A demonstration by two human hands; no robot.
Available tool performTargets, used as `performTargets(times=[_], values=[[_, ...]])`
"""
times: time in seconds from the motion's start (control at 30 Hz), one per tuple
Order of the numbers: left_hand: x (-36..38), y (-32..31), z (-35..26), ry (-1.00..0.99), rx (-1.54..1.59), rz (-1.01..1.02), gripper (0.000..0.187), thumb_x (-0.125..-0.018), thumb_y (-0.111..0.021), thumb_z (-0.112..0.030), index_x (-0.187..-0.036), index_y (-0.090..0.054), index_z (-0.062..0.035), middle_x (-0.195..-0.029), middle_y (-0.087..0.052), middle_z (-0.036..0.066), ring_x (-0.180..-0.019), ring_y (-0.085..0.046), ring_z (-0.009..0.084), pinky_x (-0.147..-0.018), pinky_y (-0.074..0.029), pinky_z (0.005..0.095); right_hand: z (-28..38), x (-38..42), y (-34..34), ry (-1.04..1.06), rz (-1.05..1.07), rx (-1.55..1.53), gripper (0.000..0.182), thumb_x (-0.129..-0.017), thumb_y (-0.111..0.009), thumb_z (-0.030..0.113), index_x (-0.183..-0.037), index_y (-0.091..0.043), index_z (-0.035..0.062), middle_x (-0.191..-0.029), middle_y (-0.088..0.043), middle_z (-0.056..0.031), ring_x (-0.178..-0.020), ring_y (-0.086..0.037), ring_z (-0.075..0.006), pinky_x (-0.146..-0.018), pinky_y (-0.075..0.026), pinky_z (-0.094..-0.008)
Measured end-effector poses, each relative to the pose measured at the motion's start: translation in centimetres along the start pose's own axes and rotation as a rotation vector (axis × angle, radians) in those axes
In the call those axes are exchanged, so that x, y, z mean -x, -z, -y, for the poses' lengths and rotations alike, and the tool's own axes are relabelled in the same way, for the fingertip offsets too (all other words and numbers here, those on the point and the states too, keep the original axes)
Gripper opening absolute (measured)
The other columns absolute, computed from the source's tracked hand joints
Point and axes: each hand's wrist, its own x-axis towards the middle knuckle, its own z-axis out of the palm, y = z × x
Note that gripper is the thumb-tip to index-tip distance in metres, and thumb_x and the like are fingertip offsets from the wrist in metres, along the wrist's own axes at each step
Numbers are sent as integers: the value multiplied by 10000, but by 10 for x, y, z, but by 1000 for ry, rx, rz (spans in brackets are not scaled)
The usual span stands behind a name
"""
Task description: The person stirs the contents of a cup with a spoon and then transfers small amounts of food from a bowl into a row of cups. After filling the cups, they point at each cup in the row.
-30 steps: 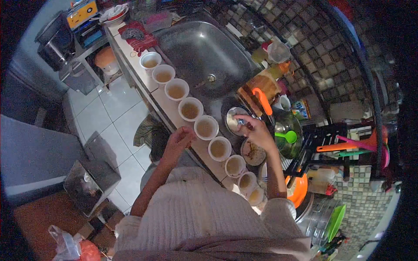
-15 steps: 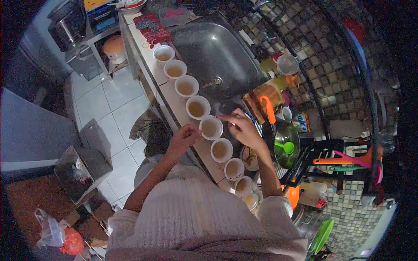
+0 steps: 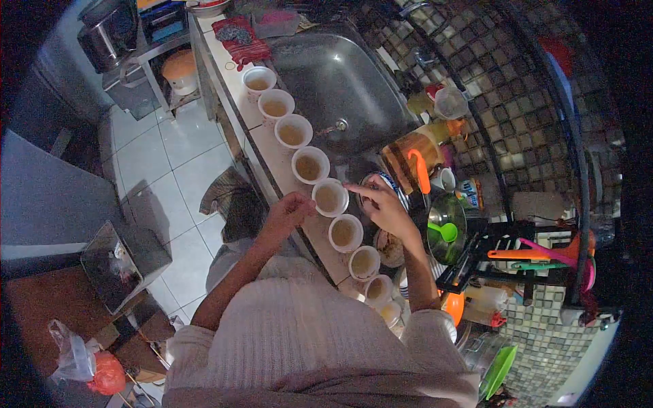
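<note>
Several white plastic cups of brownish liquid stand in a slanting row along the tiled counter edge. Between my hands is one cup [image 3: 328,198] near the middle of the row. My left hand [image 3: 292,211] is at its left rim with fingertips pinched together; whatever they may hold is too small to make out. On the other side, my right hand [image 3: 382,209] has its index finger stretched out to the cup's upper right rim, the other fingers loosely bent. Neighbouring cups are the one above [image 3: 310,165] and the one below [image 3: 345,233].
Beyond the upper cups lies a steel sink [image 3: 320,75]. A red cloth [image 3: 248,47] is at the counter's far end. To the right are a wooden board [image 3: 411,156], a bowl with a green ladle [image 3: 443,231] and an orange-handled utensil [image 3: 420,171]. A bin [image 3: 112,268] stands lower left.
The view has shifted slightly. My right index finger reaches out a little straighter by the cup's rim; my left hand stays pinched at the left side. The cups keep their places.
</note>
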Motion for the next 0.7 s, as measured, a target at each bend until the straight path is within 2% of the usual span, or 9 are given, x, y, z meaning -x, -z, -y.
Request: performTargets(times=[0.23,0.3,0.37,0.43,0.53,0.63,0.7], values=[[0,0,2,-21,-4,-12,172,-827,-528,-248,-880,-535,-84,-736,-536,-28,-652,-462,42,-561,-367,197,13,11,5,-33,4,43,530,-662,-499,-66,-1127,-530,186,-822,-410,-85,-759,-461,-217,-680,-403,-296],[1,-1,-2,21,-15,-28,180,-825,-533,-254,-879,-533,-83,-737,-537,-27,-640,-456,42,-554,-366,194,11,14,4,-112,105,108,497,-702,-503,5,-1152,-496,217,-914,-433,-129,-831,-489,-265,-750,-419,-343],[0,-1,-1,63,-25,-46,188,-822,-538,-260,-878,-531,-81,-737,-538,-26,-627,-451,43,-547,-365,191,15,17,5,-132,106,113,497,-706,-504,11,-1157,-490,219,-914,-438,-129,-833,-490,-266,-751,-423,-345],[-1,0,3,-3,23,-20,204,-816,-549,-273,-868,-523,-77,-730,-535,-26,-605,-436,42,-533,-361,186,18,21,3,-152,108,117,497,-711,-506,17,-1163,-484,221,-914,-443,-129,-834,-492,-267,-753,-427,-346],[-1,0,2,0,28,-8,216,-811,-557,-283,-858,-515,-77,-719,-526,-31,-604,-433,43,-535,-359,186,19,25,2,-137,95,151,487,-710,-513,24,-1163,-483,203,-896,-447,-125,-833,-492,-272,-753,-431,-349],[-1,0,2,13,18,-16,213,-808,-560,-285,-849,-517,-80,-727,-527,-31,-616,-437,40,-550,-362,188,20,27,3,-79,47,116,537,-674,-499,-19,-1157,-501,216,-843,-421,-109,-766,-486,-242,-680,-418,-313],[-1,1,2,28,12,-17,212,-807,-562,-283,-848,-519,-79,-739,-532,-30,-627,-442,39,-561,-364,191,21,26,6,-122,101,69,490,-713,-504,30,-1173,-470,195,-884,-446,-131,-828,-493,-281,-758,-428,-352]])
